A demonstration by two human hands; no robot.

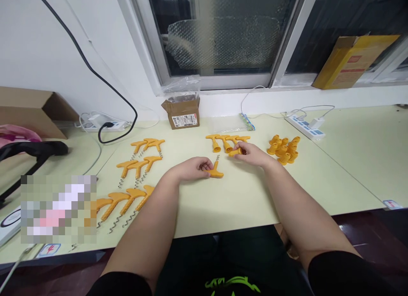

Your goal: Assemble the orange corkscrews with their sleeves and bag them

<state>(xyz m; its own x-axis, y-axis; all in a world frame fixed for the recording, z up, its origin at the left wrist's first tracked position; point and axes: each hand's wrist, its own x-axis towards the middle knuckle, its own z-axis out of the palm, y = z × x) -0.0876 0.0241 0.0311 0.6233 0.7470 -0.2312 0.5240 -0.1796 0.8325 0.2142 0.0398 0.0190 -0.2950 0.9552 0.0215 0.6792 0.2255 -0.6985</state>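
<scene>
My left hand (199, 168) grips a yellow T-handled corkscrew (216, 172) by one end of its handle, its metal spiral pointing away from me. In my right hand (248, 153) is a yellow flared sleeve (235, 152), held between thumb and fingers just beyond the spiral and apart from it. Behind the hands lies a row of yellow corkscrews with sleeves fitted (227, 143). Several loose yellow sleeves (282, 149) stand grouped to the right. On the left, bare-spiral corkscrews (138, 166) are laid out in rows; my left forearm partly covers the nearest row.
A small open carton (181, 113) stands by the wall, with a clear plastic bag (228, 124) right of it. Power strips (306, 126) and cables lie along the back. At the left are a larger carton (28, 102) and a black strap-like object (35, 153).
</scene>
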